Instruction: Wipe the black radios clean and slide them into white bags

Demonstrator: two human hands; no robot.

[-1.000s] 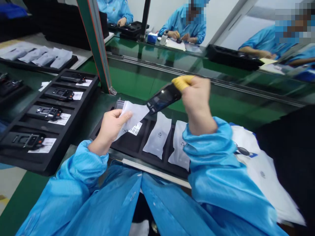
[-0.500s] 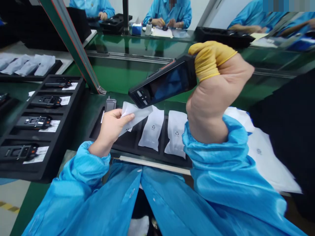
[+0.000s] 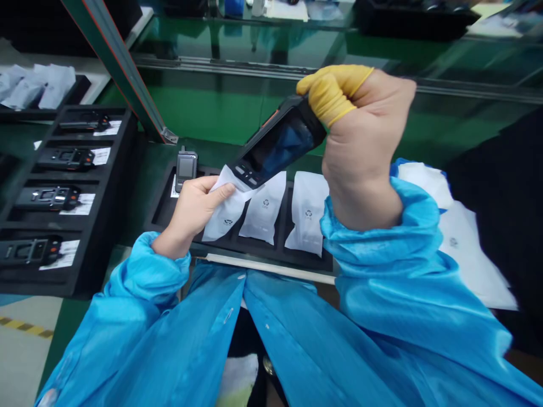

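Two white pouches (image 3: 263, 217) lie side by side in the black tray (image 3: 163, 209) at mid-frame, apparently filled — that much looks done. Above them, the right hand (image 3: 360, 130) pinches the upper end of a dark handheld device (image 3: 282, 144), yellow-covered fingers (image 3: 333, 99) pressed firmly to it. The left hand (image 3: 193, 209) grips a third pouch (image 3: 223, 217) between thumb and fingers; the device's lower end meets its mouth, with most of the body outside. Unbagged — a grey device (image 3: 186, 167) at the tray's upper left and four devices (image 3: 46, 198) in the long tray (image 3: 108, 203), frame left.
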